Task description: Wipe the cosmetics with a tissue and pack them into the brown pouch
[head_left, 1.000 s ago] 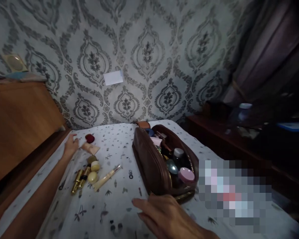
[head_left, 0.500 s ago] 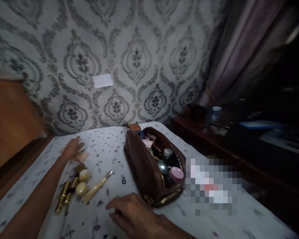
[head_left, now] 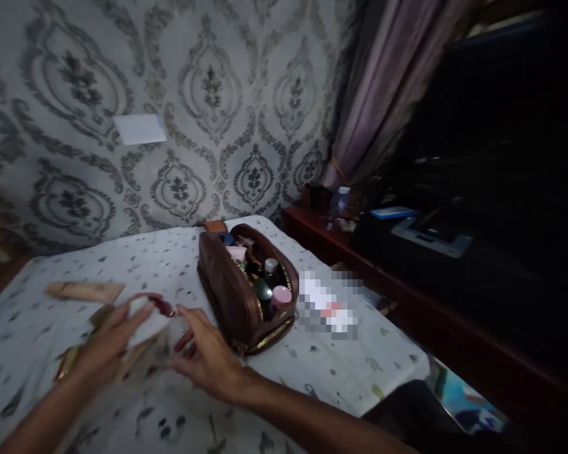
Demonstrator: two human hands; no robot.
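My left hand (head_left: 108,340) grips a white, rounded object with a dark red edge (head_left: 146,323); blur hides its exact kind. Just to the right, my right hand (head_left: 211,360) reaches toward it with fingers apart, holding nothing. An unzipped brown toiletry bag (head_left: 224,296) stands beyond my right hand. Inside it are a pink-lidded jar (head_left: 281,296), a bottle with a grey cap (head_left: 271,266) and other small items. Gold cosmetic tubes (head_left: 65,364) lie partly hidden behind my left forearm. Farther left is a long beige flat item (head_left: 84,291).
All this lies on a patterned white sheet (head_left: 341,372). A pixelated item (head_left: 329,306) is right of the bag. Along the right runs a dark red wooden ledge (head_left: 307,221) with a clear bottle (head_left: 339,205). The patterned wall (head_left: 180,189) rises behind.
My left hand has come back from the far left and now holds the white object. My right hand has lifted and moved toward it. The view has turned right.
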